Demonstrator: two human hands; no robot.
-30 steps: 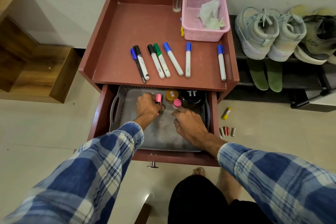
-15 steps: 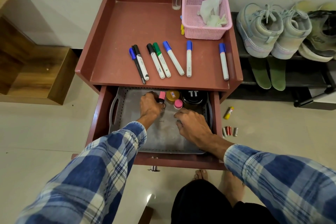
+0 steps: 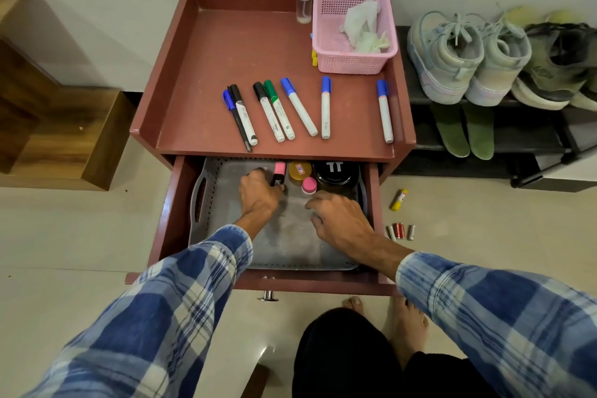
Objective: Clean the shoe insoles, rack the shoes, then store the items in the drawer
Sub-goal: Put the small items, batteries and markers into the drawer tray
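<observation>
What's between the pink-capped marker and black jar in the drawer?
Head view: gold-lidded jar and pink-capped bottle, between the pink-capped marker and black jar.

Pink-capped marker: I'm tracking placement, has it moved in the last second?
Yes, slightly: the pink-capped marker in the left hand shifted backward in the drawer, nearer the gold-lidded jar.

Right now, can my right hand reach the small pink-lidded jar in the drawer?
Probably yes: the right hand rests just short of the jar, and nothing stands between them on the tray.

A home, likely an entryway, tiled floor [image 3: 80, 236], low shoe rack [image 3: 533, 139] with sneakers [image 3: 445, 58], wooden stair steps [image 3: 58, 126], small reddish drawer cabinet [image 3: 226, 42], bare feet [image 3: 407, 323]
</observation>
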